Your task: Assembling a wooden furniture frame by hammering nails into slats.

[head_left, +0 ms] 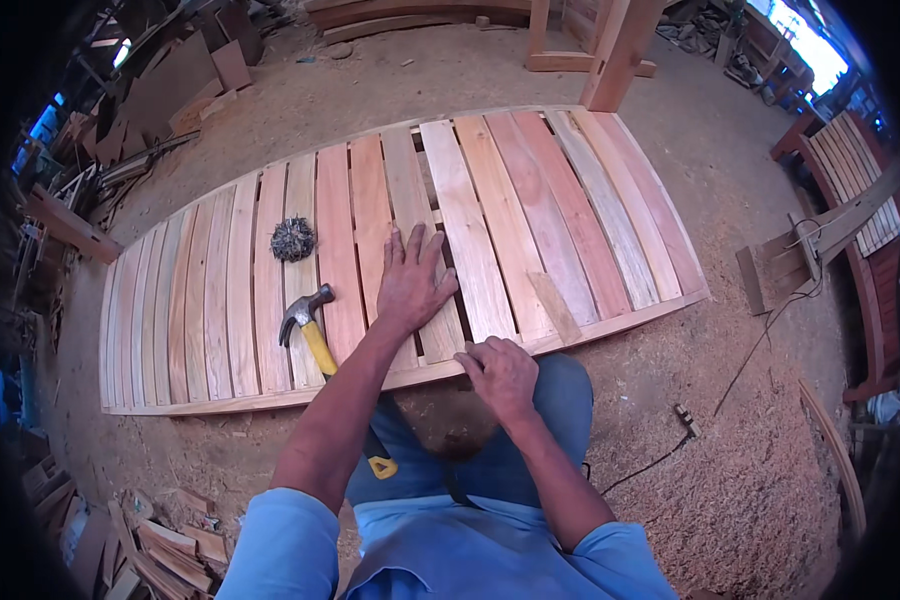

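A long slatted wooden panel [230,400] lies across in front of me. My left hand [413,285] rests on a slat [403,175] near the middle, palm down with fingers spread. Beside that slat is a wider dark gap. At the panel's near edge, my right hand [505,375] has its fingers curled in beside the slat's near end; what they pinch, if anything, is hidden. A claw hammer [315,340] with a yellow and black handle lies left of my left forearm, which covers part of it. Beyond the hammer sits a clump of nails [293,240].
A short loose wood strip [553,305] lies on the slats to the right. A wooden post [620,60] rises at the far right corner. Wood shavings [730,500] and a cable [660,460] cover the floor at right. Scrap wood [170,555] is piled at lower left.
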`<state>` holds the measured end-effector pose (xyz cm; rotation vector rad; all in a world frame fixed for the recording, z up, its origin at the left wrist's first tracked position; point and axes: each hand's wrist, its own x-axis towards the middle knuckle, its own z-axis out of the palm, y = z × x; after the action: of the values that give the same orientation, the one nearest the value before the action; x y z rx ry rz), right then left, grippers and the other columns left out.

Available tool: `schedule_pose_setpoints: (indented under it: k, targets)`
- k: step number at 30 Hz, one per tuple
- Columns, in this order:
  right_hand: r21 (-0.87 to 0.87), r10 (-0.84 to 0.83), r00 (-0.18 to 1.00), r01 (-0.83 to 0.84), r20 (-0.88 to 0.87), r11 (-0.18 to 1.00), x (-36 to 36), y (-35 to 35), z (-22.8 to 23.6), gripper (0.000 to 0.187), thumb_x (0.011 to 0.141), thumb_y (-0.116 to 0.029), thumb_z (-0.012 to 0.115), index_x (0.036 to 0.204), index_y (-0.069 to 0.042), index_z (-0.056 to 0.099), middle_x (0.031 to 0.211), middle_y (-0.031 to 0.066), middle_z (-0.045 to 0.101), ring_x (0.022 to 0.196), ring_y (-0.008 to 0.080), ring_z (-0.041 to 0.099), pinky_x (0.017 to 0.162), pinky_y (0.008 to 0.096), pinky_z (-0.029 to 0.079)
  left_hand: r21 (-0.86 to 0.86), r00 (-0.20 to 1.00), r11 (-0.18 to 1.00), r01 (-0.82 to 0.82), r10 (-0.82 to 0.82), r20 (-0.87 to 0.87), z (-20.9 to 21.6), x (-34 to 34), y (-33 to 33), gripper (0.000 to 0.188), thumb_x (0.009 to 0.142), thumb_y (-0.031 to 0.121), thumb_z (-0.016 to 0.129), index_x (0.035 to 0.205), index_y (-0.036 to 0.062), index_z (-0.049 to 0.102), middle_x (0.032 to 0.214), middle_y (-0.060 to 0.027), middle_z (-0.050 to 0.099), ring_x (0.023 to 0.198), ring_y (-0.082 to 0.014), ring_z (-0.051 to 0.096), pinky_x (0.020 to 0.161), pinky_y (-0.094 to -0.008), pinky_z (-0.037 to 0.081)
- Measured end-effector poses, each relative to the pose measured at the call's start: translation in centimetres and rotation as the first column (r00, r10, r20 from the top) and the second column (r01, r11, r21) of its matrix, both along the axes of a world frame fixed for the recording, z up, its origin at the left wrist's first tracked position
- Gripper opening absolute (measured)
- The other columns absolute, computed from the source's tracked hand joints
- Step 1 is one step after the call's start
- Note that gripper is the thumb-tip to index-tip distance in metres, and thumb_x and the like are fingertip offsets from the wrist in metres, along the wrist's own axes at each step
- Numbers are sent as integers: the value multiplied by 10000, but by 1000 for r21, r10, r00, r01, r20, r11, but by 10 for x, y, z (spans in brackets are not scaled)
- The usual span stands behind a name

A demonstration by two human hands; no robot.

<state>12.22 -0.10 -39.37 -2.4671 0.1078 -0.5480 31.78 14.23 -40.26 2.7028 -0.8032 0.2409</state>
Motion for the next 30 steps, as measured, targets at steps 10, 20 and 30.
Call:
schedule_pose_setpoints:
  k: [10,20,30]
  targets:
    - [-185,63,990,-38,130,982,-10,66,34,351,979,-306,808,1231,-64,777,991,105,655,862,305,689,755,449,592,232,980,970,77,-30,-199,16,24,-1,908,1126,656,406,1826,113,209,1881,-313,113,1679,-685,20,1385,-711,44]
    - [298,351,848,-243,-397,923,-10,195,-5,645,997,-337,781,1546,-93,546,1176,245,754,1018,470,771,824,540,645,316,903,936,154,-4,-429,23,32,-12,1066,1060,766,452,1857,190,42,1906,-252,-95,1677,-652,-168,1370,-706,-68]
    - [372,635,720,-528,-279,763,-104,137,31,513,983,-288,785,1448,-128,634,1232,211,784,1086,465,754,933,580,616,346,836,898,274,-45,-546,45,69,17,1036,1027,774,488,1848,222,181,1916,-221,47,1716,-605,-47,1382,-724,29]
